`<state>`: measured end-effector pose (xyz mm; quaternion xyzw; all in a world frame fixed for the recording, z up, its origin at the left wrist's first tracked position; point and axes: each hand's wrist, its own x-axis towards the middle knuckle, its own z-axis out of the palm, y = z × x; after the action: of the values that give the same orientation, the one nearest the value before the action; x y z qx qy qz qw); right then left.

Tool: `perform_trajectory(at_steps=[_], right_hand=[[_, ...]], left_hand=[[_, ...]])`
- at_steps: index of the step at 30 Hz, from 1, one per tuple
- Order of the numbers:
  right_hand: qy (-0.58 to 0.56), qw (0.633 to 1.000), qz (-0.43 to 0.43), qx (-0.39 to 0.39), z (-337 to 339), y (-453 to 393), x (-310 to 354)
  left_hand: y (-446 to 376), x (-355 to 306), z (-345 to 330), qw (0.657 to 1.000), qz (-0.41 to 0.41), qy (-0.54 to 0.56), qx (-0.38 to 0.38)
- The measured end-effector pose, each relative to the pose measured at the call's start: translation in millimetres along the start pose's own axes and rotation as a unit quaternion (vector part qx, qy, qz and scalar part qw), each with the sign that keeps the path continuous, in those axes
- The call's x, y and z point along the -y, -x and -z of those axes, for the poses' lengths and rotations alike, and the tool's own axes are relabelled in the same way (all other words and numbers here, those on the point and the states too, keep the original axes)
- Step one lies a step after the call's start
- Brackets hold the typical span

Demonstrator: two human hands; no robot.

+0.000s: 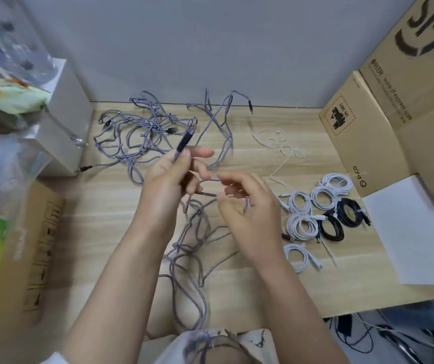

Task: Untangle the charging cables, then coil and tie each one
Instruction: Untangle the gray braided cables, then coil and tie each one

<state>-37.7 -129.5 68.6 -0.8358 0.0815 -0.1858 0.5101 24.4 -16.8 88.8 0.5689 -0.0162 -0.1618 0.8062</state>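
Your left hand [168, 177] pinches the limp braided cable [192, 232] behind its rigid plug [184, 141]; your right hand [247, 206] pinches a loop.

5 white coiled cables [302, 225], 2 black coiled cables [342, 219], 2 hands [247, 214]

grey braided cables [142, 132] | tangled, desk | 7 coils [323, 214] tied
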Motion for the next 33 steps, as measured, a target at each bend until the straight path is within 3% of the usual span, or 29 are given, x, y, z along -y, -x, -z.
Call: perform_trajectory(at_steps=[4, 7, 9, 11, 12, 14, 16, 17, 18, 20, 22, 25, 30, 33], right_hand=[[-0.074, 0.989, -0.035, 0.119, 0, -3, 14], [-0.068, 0.99, -0.041, 0.117, 0, 1, 14], [-0.049, 0.994, -0.026, 0.092, 0, 3, 14], [-0.025, 0.997, -0.018, 0.073, 1, 2, 13], [-0.013, 0.997, -0.025, 0.07, 2, 2, 12], [0.007, 0.995, -0.047, 0.085, 5, 2, 13], [0.022, 0.992, -0.059, 0.113, 9, 2, 17], [0.019, 0.99, -0.062, 0.122, 11, 1, 19], [0.007, 0.99, -0.062, 0.124, 14, 0, 22], [-0.027, 0.992, -0.055, 0.112, 19, -2, 28], [-0.058, 0.993, -0.042, 0.097, 25, -4, 34], [-0.108, 0.989, -0.059, 0.083, 34, -6, 39], [-0.258, 0.949, -0.177, 0.037, 41, -9, 38], [-0.349, 0.915, -0.196, 0.038, 43, -11, 38]], left_hand=[[9, -17, -12, 0.993, 0.019, 0.099, 0.053], [12, -25, -15, 0.991, 0.01, 0.122, 0.054], [9, -22, -17, 0.996, -0.012, 0.084, 0.017], [7, -16, -18, 0.995, -0.07, -0.028, -0.059], [6, -11, -16, 0.981, -0.124, -0.119, -0.09], [5, -4, -10, 0.902, -0.269, -0.317, -0.117], [5, -6, -6, 0.802, -0.391, -0.449, -0.048], [4, -7, -4, 0.777, -0.414, -0.474, 0.014], [3, -7, -2, 0.778, -0.404, -0.474, 0.08], [2, -4, 4, 0.826, -0.315, -0.434, 0.172], [4, 1, 7, 0.874, -0.228, -0.381, 0.195], [7, 5, 6, 0.927, -0.167, -0.266, 0.204], [14, 5, 6, 0.957, -0.066, -0.162, 0.232], [15, 4, 7, 0.967, -0.004, -0.065, 0.245]])
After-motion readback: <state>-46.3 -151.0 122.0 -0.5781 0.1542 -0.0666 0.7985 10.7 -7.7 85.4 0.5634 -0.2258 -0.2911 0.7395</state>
